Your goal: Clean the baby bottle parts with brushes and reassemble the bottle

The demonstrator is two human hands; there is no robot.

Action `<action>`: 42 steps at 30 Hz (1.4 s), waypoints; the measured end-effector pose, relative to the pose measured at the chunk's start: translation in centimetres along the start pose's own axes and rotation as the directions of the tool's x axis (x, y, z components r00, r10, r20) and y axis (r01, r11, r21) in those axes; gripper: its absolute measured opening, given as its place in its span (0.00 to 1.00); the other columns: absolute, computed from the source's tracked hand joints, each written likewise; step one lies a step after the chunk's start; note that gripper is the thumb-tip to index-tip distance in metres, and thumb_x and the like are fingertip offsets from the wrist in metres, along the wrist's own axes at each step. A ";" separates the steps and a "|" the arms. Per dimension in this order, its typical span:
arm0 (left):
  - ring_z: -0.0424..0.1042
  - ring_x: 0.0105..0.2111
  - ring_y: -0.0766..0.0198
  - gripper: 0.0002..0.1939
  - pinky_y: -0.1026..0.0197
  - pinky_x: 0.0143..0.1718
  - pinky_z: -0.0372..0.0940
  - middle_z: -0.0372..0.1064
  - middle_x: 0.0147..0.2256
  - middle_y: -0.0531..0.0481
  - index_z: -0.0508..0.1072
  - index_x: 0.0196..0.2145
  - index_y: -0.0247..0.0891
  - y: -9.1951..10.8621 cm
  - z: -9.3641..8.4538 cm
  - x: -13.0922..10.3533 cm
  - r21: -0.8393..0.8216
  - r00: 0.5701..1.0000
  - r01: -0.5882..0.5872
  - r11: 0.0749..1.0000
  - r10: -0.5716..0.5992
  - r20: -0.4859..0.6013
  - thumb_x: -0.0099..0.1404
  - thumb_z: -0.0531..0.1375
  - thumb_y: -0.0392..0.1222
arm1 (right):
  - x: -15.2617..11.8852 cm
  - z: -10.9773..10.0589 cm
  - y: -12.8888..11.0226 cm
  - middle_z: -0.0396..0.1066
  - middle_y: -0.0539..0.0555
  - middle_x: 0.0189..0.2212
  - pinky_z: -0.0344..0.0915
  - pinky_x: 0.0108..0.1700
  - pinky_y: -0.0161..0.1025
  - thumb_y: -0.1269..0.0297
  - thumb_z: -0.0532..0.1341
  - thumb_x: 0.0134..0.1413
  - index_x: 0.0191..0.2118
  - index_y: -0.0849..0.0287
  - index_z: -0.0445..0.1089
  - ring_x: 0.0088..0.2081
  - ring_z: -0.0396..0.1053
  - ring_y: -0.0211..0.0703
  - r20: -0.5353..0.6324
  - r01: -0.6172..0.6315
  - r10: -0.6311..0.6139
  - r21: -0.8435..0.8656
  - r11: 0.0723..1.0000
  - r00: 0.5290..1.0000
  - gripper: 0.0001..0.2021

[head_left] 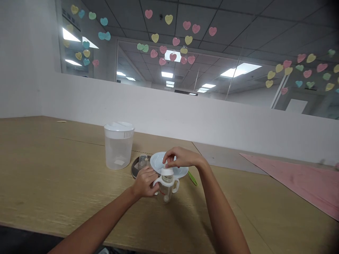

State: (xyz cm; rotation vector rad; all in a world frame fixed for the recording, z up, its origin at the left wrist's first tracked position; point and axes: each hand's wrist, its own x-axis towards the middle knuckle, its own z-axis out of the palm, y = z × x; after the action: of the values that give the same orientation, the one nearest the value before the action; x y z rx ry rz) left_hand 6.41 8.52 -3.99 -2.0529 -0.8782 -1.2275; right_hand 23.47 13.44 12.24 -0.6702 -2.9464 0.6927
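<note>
Bare forearms [103, 215] reach to a feeding bottle [164, 191] between the hands, left hand [144, 182] closed on its white handle [156, 180], right hand [178, 157] pinching its top; likely light and stiff, softer-tipped, it seems best steadied by handle and collar [167, 172].

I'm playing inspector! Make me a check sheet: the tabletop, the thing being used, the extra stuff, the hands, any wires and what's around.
Surface: wooden tabletop with thin seams.
Job's things: two-handled baby bottle, upright, with a white collar.
Clutter: lidded tub, dark tray with clear cap on it, pale plate, green handle, pink sheet.
Hands: left hand holds the bottle's side; right hand has its fingers at the bottle's top, grip unclear.
Cables: nothing seen.
Surroundings: white wall, glass above with heart-shaped notes, ceiling lights.
</note>
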 end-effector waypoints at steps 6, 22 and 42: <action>0.54 0.20 0.66 0.10 0.59 0.25 0.48 0.56 0.16 0.53 0.54 0.17 0.38 0.1 0.1 -0.1 -0.006 1.000 0.003 1.000 -0.003 0.003 0.54 0.50 0.34 | 0.2 0.2 -0.2 0.66 0.50 0.30 0.59 0.28 0.30 0.64 0.62 0.45 0.40 0.60 0.71 0.26 0.62 0.33 -0.142 0.003 -0.013 -0.074 0.997 0.990 0.13; 0.53 0.21 0.65 0.09 0.59 0.25 0.47 0.56 0.17 0.53 0.54 0.18 0.38 -0.1 0.1 -0.2 -0.018 1.000 0.001 1.000 -0.001 -0.011 0.53 0.51 0.34 | -0.2 0.1 -0.5 0.66 0.49 0.20 0.58 0.22 0.29 0.60 0.65 0.39 0.27 0.63 0.68 0.21 0.63 0.33 0.029 -0.138 0.138 -0.002 0.990 0.990 0.11; 0.54 0.20 0.65 0.09 0.59 0.25 0.48 0.56 0.17 0.53 0.54 0.18 0.39 0.1 -0.1 0.0 0.004 1.000 -0.002 1.000 0.002 0.003 0.52 0.51 0.34 | -0.4 -0.2 -0.2 0.69 0.51 0.26 0.59 0.24 0.30 0.48 0.65 0.39 0.36 0.62 0.69 0.22 0.64 0.34 -0.036 -0.146 0.144 -0.039 0.989 0.989 0.22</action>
State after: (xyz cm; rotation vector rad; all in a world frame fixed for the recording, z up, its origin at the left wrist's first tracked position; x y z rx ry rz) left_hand 6.45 8.44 -3.93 -2.0529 -0.8792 -1.2207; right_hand 23.81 13.14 12.53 -0.8979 -2.9111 0.6254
